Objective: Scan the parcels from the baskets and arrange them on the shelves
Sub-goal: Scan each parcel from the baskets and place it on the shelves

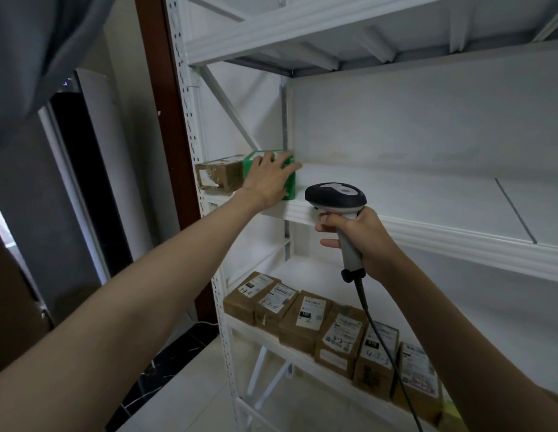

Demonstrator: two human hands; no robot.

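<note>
Left hand [266, 179] spread flat against green parcel [288, 179], grip open, at left end of middle shelf [427, 238], touching a brown taped parcel [220, 174] beside it. Right hand [363, 241] closed around barcode scanner [336, 201], cable hanging. On lower shelf [271, 335], row of brown parcels [305, 319] along front edge; handwritten labels partly legible: "3-2-5", "4-3-11".

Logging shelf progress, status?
Left hand flat on green parcel, middle shelf. Right hand gripping scanner. Nothing obstructing.
</note>
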